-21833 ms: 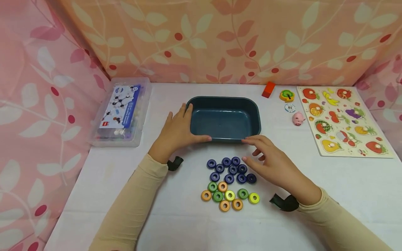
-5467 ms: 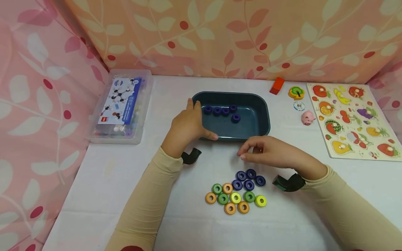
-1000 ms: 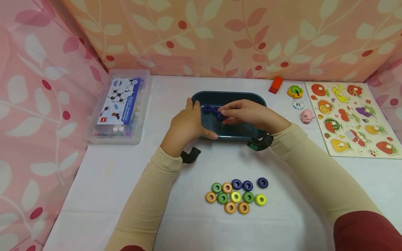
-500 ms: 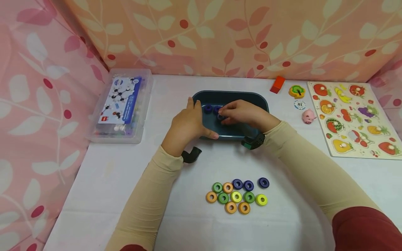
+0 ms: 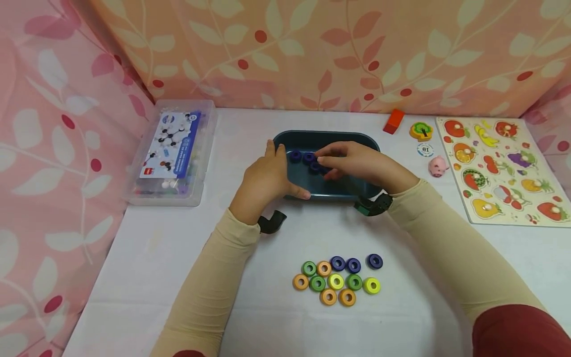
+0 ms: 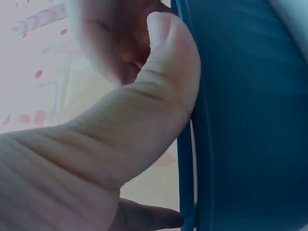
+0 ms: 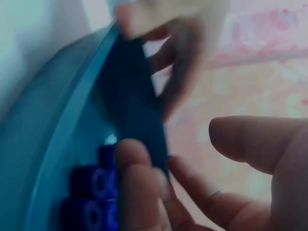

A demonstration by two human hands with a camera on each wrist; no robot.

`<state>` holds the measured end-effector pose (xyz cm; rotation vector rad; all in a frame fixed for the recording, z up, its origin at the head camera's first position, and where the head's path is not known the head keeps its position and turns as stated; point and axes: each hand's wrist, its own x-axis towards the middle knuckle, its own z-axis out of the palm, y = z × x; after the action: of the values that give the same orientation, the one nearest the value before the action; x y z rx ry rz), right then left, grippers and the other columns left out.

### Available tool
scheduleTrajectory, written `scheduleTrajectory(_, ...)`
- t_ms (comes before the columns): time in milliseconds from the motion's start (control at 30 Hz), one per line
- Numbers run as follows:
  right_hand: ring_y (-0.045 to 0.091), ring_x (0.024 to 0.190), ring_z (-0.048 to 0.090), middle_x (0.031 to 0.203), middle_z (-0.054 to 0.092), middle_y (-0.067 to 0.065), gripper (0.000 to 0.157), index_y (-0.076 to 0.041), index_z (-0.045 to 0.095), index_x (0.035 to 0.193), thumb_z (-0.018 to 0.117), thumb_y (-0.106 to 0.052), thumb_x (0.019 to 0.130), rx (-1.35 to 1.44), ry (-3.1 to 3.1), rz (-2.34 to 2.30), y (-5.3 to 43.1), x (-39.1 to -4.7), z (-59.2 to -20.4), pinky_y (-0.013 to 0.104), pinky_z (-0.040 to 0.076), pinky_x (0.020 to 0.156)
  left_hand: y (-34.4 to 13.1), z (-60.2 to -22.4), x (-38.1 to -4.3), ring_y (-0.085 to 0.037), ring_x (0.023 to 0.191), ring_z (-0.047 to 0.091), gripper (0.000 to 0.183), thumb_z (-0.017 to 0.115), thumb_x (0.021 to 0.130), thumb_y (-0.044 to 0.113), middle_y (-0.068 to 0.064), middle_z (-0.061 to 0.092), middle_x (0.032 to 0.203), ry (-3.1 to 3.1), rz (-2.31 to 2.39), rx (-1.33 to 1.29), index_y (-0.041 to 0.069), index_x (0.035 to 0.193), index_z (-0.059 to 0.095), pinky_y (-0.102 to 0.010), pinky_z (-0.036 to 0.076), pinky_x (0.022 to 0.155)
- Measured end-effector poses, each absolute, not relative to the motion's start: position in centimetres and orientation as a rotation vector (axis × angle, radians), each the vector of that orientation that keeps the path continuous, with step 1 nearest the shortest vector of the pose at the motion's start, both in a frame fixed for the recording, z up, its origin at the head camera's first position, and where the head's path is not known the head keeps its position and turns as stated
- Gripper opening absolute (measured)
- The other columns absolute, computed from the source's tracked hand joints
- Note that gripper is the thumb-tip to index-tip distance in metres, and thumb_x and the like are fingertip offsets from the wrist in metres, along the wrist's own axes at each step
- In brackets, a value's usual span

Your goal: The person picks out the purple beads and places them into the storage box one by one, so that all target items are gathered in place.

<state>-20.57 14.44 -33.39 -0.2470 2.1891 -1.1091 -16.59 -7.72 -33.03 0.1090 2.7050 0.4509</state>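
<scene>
The left hand (image 5: 267, 183) spans the near-left corner of the dark teal tray (image 5: 352, 191), which sits at the centre of the frame; its grip is not clenched, the fingers resting along the tray's left side and the thumb against the near wall. The right hand (image 5: 363, 166) reaches into the tray from the right, above several dark blue rings (image 5: 296, 156) gathered in its left half. In the right wrist view its thumb stands well apart from the fingers, so that grip is released.

On the white surface (image 5: 178, 297) at lower centre lie three loose blue rings (image 5: 374, 261), three green rings (image 5: 317, 283), four orange rings (image 5: 347, 297) and two yellow rings (image 5: 336, 281). A clear plastic case (image 5: 169, 148) occupies the upper left, a fruit puzzle board (image 5: 501, 171) the right.
</scene>
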Motion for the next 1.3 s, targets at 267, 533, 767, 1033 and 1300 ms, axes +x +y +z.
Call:
scheduleTrajectory(267,0.026,0.089,0.066,0.112,0.067,0.014,0.031,-0.015,0.07,0.118,0.065,-0.038,0.098,-0.443,2.153,-1.015,15.7,-15.4,-31.7,0.037,0.056,0.081,-7.7,-33.1,-16.5,-0.04,0.143,0.042,0.138,0.088,0.06,0.065,-0.021,0.002,0.168,2.716,0.483,0.111,0.005,0.161,0.016,-0.05,0.048,0.105)
scheduleTrajectory(533,0.013,0.077,0.06,0.097,0.071,-0.007,0.022,-0.025,0.076,0.102,0.084,-0.029,0.081,-0.611,2.171,-0.675,15.6,-10.7,-35.1,0.029,0.05,0.07,-7.7,-33.0,-16.4,-0.038,0.144,0.04,0.139,0.088,0.06,0.065,-0.02,0.001,0.168,2.711,0.475,0.103,0.005,0.161,0.015,-0.048,0.046,0.106)
scheduleTrajectory(767,0.01,0.085,0.056,0.092,0.067,-0.013,0.02,-0.03,0.074,0.092,0.087,-0.025,0.078,-0.663,2.216,-0.619,15.1,-9.2,-36.7,0.028,0.047,0.076,-7.7,-32.9,-16.5,-0.037,0.144,0.04,0.139,0.088,0.06,0.066,-0.018,-0.001,0.169,2.701,0.46,0.095,0.007,0.161,0.013,-0.048,0.048,0.104)
scheduleTrajectory(1033,0.007,0.079,0.058,0.098,0.07,-0.014,0.014,-0.03,0.077,0.096,0.078,-0.019,0.087,-0.688,2.18,-0.667,15.1,-9.2,-36.7,0.027,0.048,0.075,-7.7,-33.0,-16.4,-0.037,0.143,0.042,0.139,0.087,0.06,0.067,-0.019,0.0,0.169,2.711,0.457,0.109,0.006,0.161,0.014,-0.047,0.048,0.103)
scheduleTrajectory(1300,0.007,0.08,0.06,0.101,0.069,-0.009,0.013,-0.026,0.078,0.098,0.076,-0.016,0.089,-0.644,2.173,-0.644,14.6,-10.1,-34.9,0.028,0.05,0.073,-7.7,-32.9,-16.4,-0.037,0.142,0.043,0.139,0.087,0.06,0.068,-0.02,0.001,0.168,2.715,0.442,0.118,0.005,0.161,0.013,-0.047,0.048,0.104)
